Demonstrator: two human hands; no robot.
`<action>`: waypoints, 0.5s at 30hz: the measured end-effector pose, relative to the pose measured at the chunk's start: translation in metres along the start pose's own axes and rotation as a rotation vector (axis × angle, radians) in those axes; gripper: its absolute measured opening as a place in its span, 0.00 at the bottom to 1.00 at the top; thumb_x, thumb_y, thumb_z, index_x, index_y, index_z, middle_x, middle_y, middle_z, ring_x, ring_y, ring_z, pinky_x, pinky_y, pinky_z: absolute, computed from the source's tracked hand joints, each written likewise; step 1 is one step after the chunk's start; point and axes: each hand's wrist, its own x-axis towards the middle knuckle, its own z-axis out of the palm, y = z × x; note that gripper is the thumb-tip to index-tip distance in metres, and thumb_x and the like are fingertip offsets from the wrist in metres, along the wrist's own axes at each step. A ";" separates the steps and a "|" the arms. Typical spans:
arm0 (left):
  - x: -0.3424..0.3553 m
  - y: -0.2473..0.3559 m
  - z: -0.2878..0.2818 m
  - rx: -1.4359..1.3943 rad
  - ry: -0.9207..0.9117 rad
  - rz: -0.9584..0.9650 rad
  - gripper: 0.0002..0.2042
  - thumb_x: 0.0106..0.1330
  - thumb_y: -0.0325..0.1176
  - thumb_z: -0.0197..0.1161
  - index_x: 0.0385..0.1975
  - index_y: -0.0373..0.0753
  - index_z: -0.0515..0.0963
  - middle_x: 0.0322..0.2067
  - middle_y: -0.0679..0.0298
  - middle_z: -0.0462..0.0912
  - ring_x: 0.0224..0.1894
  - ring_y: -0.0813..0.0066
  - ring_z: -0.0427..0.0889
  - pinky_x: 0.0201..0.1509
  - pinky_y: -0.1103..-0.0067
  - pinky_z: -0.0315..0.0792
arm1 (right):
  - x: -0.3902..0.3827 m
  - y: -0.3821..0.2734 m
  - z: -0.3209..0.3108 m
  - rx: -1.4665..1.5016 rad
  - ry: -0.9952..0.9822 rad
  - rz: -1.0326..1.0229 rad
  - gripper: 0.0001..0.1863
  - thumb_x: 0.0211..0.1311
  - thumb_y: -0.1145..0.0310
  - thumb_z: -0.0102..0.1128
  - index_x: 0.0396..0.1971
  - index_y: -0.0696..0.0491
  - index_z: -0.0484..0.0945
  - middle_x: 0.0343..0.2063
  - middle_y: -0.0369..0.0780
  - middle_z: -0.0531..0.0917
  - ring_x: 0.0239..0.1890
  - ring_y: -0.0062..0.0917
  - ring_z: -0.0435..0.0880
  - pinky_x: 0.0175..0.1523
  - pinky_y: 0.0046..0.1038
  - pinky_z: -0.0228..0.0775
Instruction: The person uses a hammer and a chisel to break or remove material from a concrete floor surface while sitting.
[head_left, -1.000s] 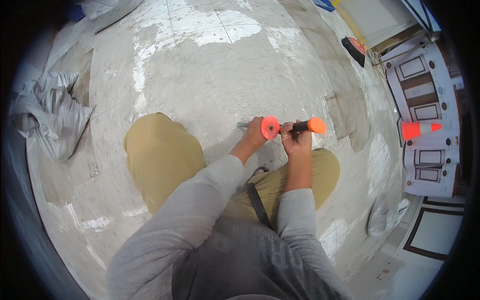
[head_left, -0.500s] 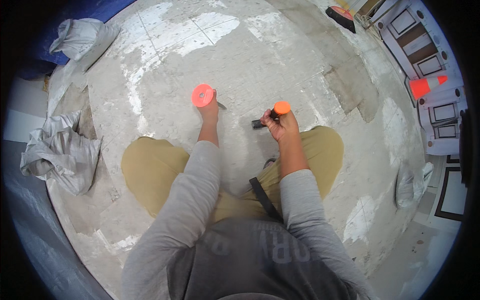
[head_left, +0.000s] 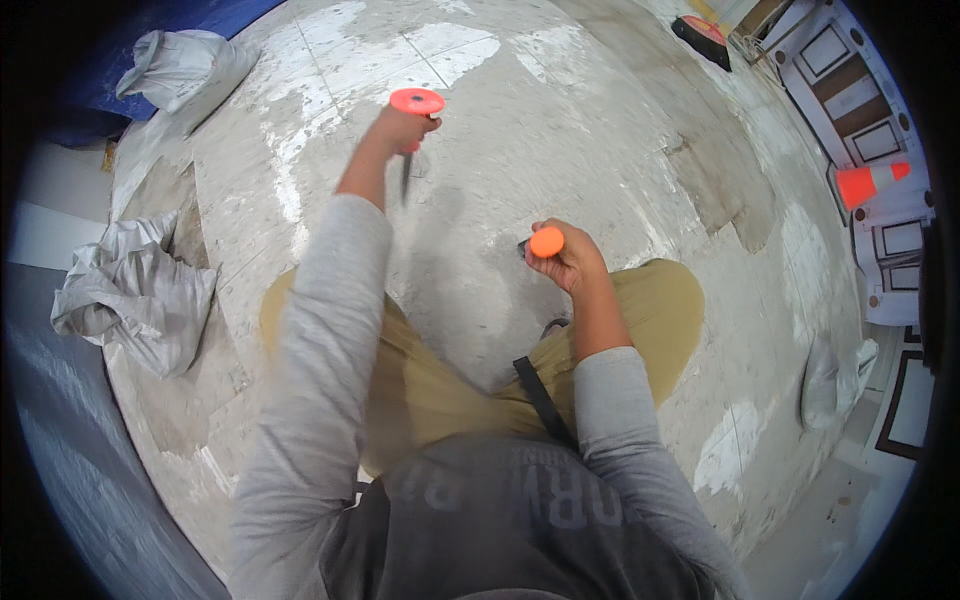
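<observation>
While my left fingers (head_left: 400,128) are gripping the chisel (head_left: 408,150) point-down over the floor (head_left: 520,120), my right fingers (head_left: 570,262) are clasping the hammer (head_left: 545,242) nearer me.

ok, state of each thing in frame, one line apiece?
Left hand: shut on chisel, arm stretched forward.
Chisel: upright, orange guard on top, tip down at floor.
Right hand: shut on hammer.
Hammer: held near knee, off the floor.
Cone: lying on its side.
Sack: crumpled, slumped.

Bright even daylight, soft shadows on grey concrete floor (head_left: 520,130); heavy fisheye bending, dark vignette corners, sharp centre.
</observation>
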 end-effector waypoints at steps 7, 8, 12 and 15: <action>-0.005 -0.034 -0.112 0.404 -0.093 -0.071 0.13 0.52 0.33 0.66 0.37 0.40 0.74 0.21 0.65 0.75 0.20 0.76 0.72 0.20 0.75 0.68 | -0.006 0.028 0.006 -1.231 -0.178 -0.014 0.26 0.42 0.68 0.64 0.46 0.60 0.76 0.37 0.45 0.81 0.33 0.32 0.82 0.33 0.30 0.77; -0.010 -0.052 -0.113 0.428 -0.096 -0.105 0.14 0.52 0.32 0.66 0.38 0.40 0.75 0.21 0.65 0.75 0.20 0.76 0.72 0.20 0.75 0.68 | -0.008 0.031 0.004 -1.361 -0.203 -0.070 0.28 0.41 0.68 0.64 0.48 0.60 0.76 0.39 0.46 0.81 0.37 0.34 0.82 0.37 0.31 0.76; -0.033 -0.143 -0.146 0.406 -0.280 -0.406 0.13 0.50 0.27 0.65 0.36 0.42 0.74 0.22 0.68 0.75 0.20 0.78 0.73 0.21 0.76 0.69 | -0.019 0.035 0.024 -1.748 -0.345 -0.133 0.31 0.39 0.72 0.63 0.51 0.59 0.75 0.46 0.50 0.80 0.50 0.40 0.79 0.53 0.33 0.72; -0.060 -0.110 -0.118 0.067 -0.217 -0.498 0.12 0.50 0.26 0.65 0.35 0.43 0.74 0.20 0.69 0.73 0.18 0.78 0.71 0.20 0.76 0.67 | -0.027 0.032 0.006 -1.846 -0.289 -0.160 0.25 0.42 0.76 0.59 0.47 0.60 0.76 0.45 0.52 0.80 0.49 0.42 0.80 0.51 0.36 0.73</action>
